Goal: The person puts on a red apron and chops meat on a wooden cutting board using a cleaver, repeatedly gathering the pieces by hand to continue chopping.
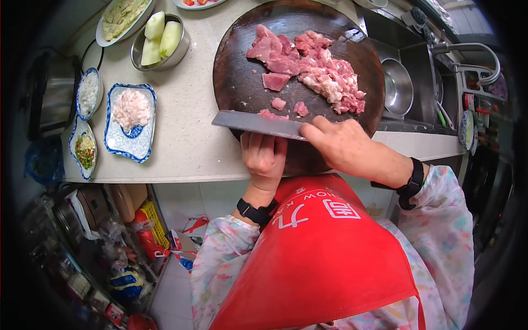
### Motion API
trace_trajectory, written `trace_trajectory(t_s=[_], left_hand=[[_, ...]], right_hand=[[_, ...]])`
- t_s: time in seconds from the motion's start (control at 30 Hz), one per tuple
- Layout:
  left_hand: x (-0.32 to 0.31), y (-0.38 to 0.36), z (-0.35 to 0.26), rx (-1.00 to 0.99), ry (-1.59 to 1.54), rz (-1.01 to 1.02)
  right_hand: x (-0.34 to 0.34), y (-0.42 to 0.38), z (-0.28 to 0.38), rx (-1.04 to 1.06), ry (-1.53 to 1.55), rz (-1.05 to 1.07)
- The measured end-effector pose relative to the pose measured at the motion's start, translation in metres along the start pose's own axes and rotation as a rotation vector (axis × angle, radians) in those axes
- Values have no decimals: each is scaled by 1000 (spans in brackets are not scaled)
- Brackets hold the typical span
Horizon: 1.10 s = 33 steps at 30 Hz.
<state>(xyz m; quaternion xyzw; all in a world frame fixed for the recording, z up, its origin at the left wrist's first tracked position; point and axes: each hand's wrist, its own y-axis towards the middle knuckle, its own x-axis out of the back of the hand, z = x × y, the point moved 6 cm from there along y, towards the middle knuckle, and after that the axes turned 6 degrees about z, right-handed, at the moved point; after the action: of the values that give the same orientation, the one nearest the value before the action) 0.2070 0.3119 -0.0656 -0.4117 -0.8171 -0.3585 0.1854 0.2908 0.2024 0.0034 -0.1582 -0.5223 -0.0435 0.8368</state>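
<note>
My right hand (346, 144) grips a cleaver (256, 124), its wide blade lying across the near part of a round dark wooden chopping board (236, 71). My left hand (263, 157) is closed, fingers bent and held together against the near side of the blade; the blade hides the fingertips and whatever they may hold. Just beyond the blade lies a small piece of meat (272, 114), partly covered. Two little meat cubes (279, 103) rest farther up. A larger heap of raw pink meat (330, 74), with flat slices at its left, covers the board's far middle.
Left on the counter (187, 137) stand a blue-rimmed dish (146, 146) with pale minced food, a bowl (88, 94) of white bits, a small dish (84, 151) of chopped seasonings and a metal bowl (181, 52) with peeled green vegetables. A sink (423, 82) holding a steel bowl (397, 87) is at right.
</note>
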Motion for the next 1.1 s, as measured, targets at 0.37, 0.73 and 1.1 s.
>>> trace_trajectory(t_s=[0.37, 0.73, 1.1], left_hand=[[1, -7, 2, -70, 1, -37], [1, -3, 1, -27, 12, -18], [3, 3, -4, -107, 43, -78]], right_hand=[[3, -30, 6, -60, -59, 134], [12, -13, 7, -30, -63, 56], [3, 6, 11, -4, -93, 144]])
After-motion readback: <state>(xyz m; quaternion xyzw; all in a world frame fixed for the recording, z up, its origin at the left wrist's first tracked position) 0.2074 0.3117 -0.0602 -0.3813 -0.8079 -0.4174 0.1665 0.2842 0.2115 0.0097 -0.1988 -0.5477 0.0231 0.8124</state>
